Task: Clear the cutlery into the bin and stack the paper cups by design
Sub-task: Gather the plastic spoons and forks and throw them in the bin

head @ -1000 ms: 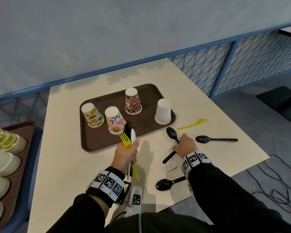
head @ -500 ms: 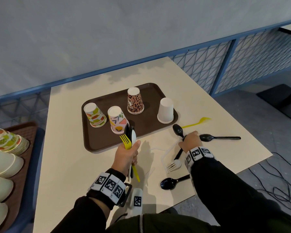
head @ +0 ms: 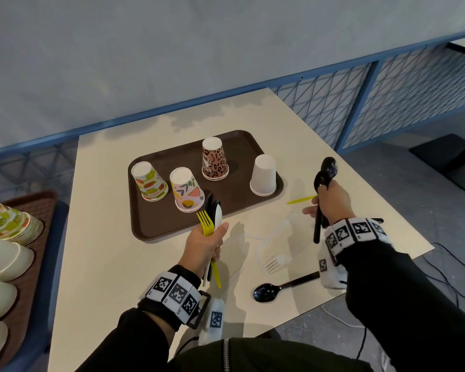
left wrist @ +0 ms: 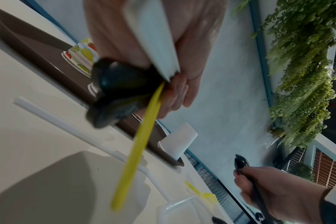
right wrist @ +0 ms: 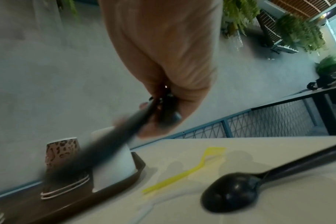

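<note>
- Here, a person stands at a pale square table (head: 113, 237), both hands raised above it.
- The left hand (head: 203, 244) is closed around a bundle of plastic cutlery (head: 212, 218): a yellow fork, a white spoon and black pieces, heads pointing up, just in front of the near edge of a brown plastic tray (head: 156, 221).
- The right hand (head: 332, 200) grips two black plastic spoons (head: 325, 173) by their handles, bowls upward, above the table's right side.
- On the tray stand four upside-down paper cups: a fruit-print cup (head: 149, 181) at the left, a pink leaf-print cup (head: 187, 189) beside it, a leopard-print cup (head: 214, 158) further back, and a plain white cup (head: 263, 174) at the right.
- Loose on the table lie a yellow plastic fork (right wrist: 184, 172), partly hidden behind the right hand in the head view, a white plastic fork (head: 275, 263) resting on a clear plastic lid (head: 279, 237), and a black plastic spoon (head: 279, 288) near the front edge.
- Another black spoon (right wrist: 240, 192) lies under the right wrist.
- To the left, on a second brown tray (head: 35, 237), stacks of fruit-print cups (head: 8, 221) and cream-coloured cups (head: 0, 261) lie on their sides.
- A blue mesh railing (head: 333, 108) runs behind the table.
- No bin is visible in any view.
</note>
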Motion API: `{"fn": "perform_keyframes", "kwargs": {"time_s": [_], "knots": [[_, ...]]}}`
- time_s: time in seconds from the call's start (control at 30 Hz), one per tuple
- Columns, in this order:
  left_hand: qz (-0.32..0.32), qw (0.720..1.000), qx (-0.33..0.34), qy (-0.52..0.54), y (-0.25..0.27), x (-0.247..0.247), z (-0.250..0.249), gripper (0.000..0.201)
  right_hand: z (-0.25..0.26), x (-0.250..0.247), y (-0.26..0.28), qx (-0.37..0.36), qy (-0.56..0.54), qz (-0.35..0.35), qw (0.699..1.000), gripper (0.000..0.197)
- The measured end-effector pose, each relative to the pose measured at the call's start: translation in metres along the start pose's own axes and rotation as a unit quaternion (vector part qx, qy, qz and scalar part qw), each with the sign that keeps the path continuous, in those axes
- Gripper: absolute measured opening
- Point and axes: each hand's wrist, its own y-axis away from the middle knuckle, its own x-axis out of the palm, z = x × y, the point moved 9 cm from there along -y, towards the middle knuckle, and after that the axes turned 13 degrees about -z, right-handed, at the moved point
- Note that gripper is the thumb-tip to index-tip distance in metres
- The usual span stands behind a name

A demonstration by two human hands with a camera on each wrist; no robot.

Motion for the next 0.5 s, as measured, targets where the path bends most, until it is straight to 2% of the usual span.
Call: {"fn": "perform_keyframes", "kwargs": {"time_s": [0.07, 0.13, 0.23, 0.33, 0.5], "knots": [[0.0, 1.0, -0.001, -0.001, 0.001, 0.005, 0.0, 0.036, 0.002, -0.014, -0.011, -0.053, 0.09, -0.012, 0.994, 0.027], [-0.005, 1.0, -0.007, -0.005, 0.001, 0.008, 0.001, 0.035, -0.002, -0.024, -0.023, -0.123, 0.226, -0.004, 0.966, 0.036], [-0.01, 1.0, -0.012, -0.01, 0.0, 0.013, 0.004, 0.034, -0.032, -0.028, -0.035, -0.153, 0.366, 0.058, 0.916, 0.04], [-0.008, 1.0, -0.014, -0.011, 0.001, 0.016, 0.005, 0.036, -0.051, -0.032, -0.037, -0.181, 0.41, 0.067, 0.892, 0.035], [-0.015, 1.0, -0.016, -0.021, 0.005, 0.018, 0.01, 0.038, -0.055, -0.03, -0.031, -0.227, 0.395, 0.078, 0.887, 0.023]]}}
